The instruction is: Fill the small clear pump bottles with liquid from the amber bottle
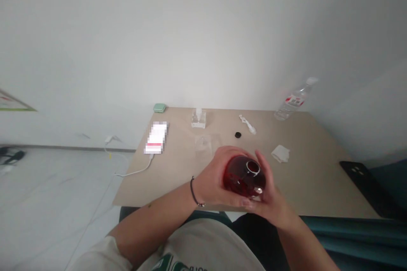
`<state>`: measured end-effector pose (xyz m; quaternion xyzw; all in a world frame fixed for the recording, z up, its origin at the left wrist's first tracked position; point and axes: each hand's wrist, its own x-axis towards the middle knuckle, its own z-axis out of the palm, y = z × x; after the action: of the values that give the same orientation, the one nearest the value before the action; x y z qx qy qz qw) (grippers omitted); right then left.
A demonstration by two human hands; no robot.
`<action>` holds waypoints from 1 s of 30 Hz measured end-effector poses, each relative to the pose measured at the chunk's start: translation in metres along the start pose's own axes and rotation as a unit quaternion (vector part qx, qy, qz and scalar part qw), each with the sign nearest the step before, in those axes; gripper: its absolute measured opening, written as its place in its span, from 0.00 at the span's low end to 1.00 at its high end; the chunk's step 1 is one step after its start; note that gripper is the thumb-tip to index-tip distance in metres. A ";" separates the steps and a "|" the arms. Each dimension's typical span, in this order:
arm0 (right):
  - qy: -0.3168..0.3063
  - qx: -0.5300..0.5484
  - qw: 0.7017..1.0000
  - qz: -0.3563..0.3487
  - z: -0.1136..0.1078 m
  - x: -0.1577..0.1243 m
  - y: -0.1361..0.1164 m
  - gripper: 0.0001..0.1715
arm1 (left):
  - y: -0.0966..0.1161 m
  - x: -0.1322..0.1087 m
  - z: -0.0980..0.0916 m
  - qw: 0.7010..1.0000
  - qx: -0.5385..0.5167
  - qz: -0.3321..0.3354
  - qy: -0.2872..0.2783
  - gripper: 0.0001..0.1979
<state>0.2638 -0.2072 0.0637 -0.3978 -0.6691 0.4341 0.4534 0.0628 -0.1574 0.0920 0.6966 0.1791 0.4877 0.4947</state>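
Both hands are wrapped around a rounded dark red glass bottle (241, 175) with a narrow open mouth, held above the near part of the table. My left hand (212, 178) grips it from the left, a dark band round the wrist. My right hand (270, 197) grips it from the right, its fingers partly hidden behind the glass. Beyond the bottle, a small black round cap (238, 134) and a white twisted strip (247, 124) lie on the table. A clear plastic piece (203, 144) lies just past my left hand.
On the beige table (171, 178) are a folded white tissue (280, 153), a clear square holder (199, 119), a green case (159, 108), and a phone (156, 137) on a white cable. A tilted clear water bottle (294, 100) stands at the back right; a black phone (372, 186) lies at the right edge.
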 end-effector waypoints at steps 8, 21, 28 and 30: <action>0.106 0.079 0.991 0.036 0.020 0.024 0.005 0.54 | -0.011 -0.018 -0.053 0.973 0.200 0.037 0.108 0.45; 0.004 -0.254 0.967 -0.003 -0.016 0.075 0.009 0.49 | -0.070 -0.027 -0.110 0.949 0.276 -0.144 0.056 0.37; -0.069 -0.461 0.884 -0.024 -0.016 0.071 -0.001 0.44 | -0.063 -0.040 -0.115 0.971 0.194 -0.136 0.007 0.40; -0.085 -0.498 0.862 -0.037 -0.014 0.073 -0.001 0.43 | -0.065 -0.040 -0.113 0.972 0.188 -0.140 -0.008 0.42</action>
<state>0.2574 -0.1366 0.0866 -0.5074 -0.8463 0.0581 0.1517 -0.0378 -0.0997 0.0197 0.7491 0.3590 0.3654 0.4200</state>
